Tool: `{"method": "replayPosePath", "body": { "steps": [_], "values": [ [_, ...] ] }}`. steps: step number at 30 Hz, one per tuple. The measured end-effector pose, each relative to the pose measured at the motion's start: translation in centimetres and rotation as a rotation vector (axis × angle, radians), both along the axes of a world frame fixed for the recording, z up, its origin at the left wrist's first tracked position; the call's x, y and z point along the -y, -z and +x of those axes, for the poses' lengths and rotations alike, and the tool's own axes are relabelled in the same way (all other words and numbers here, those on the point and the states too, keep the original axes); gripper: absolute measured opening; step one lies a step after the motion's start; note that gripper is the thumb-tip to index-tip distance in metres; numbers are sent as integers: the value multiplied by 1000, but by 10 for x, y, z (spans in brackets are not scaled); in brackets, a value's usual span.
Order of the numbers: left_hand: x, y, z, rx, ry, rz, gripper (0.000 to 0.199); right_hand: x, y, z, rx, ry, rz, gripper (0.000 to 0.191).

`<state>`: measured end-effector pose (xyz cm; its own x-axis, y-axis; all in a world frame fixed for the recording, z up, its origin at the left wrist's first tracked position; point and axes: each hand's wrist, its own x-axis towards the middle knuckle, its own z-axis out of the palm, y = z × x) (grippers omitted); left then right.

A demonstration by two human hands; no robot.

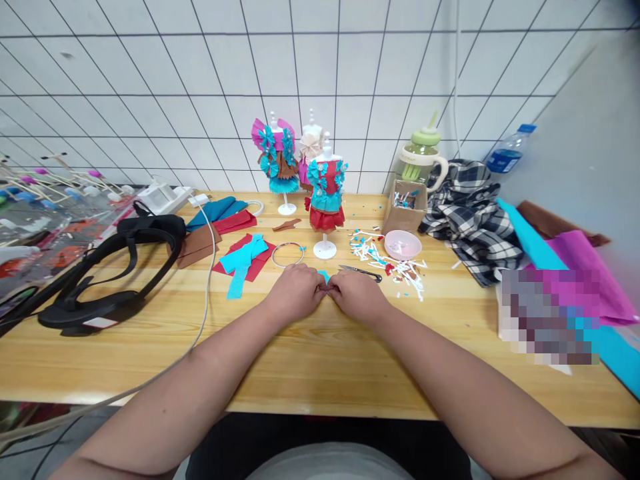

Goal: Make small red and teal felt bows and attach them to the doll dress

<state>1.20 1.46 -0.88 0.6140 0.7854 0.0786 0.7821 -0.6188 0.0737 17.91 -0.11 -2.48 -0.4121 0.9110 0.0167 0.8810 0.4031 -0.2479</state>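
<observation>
My left hand (299, 291) and my right hand (357, 293) meet over the table, fingertips pinched together. Between them, a small piece of turquoise crepe paper (324, 275) shows just past the fingers; the rest of it is hidden. Close beyond my right hand lie thread snips (361, 272). A metal ring (289, 255) rests beyond my left hand. Straight ahead stands a small white dress form (327, 193) in red and turquoise ruffled paper. Turquoise strips (244, 261) lie on red sheets (256, 272) to the left.
Two more dressed forms (279, 163) stand behind. On the right are white paper scraps (373, 250), a pink bowl (403, 245), a cardboard box (404, 203), a jug (423, 160) and plaid cloth (473, 220). A black headset (120, 280) and a white cable (206, 313) occupy the left.
</observation>
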Motion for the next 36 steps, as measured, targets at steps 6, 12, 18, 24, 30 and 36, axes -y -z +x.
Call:
{"method": "replayPosePath", "body": {
  "steps": [6, 12, 18, 24, 30, 36],
  "values": [
    [-2, 2, -1, 1, 16, 6, 18, -1, 2, 1, -27, -8, 13, 18],
    [-2, 2, 0, 9, 4, -16, 17, -1, -2, 0, 11, -10, -27, 23],
    [0, -1, 1, -14, -13, -36, 18, 0, -2, 0, 13, -4, -10, 21],
    [-2, 0, -1, -29, 2, -11, 19, 2, -2, -1, -2, 3, -6, 18],
    [-1, -1, -1, -24, -3, -16, 20, 1, -5, -1, 13, -6, -40, 23],
    [0, -2, 1, -20, -7, -18, 19, 1, -5, -1, 48, 16, -26, 26]
  ]
}}
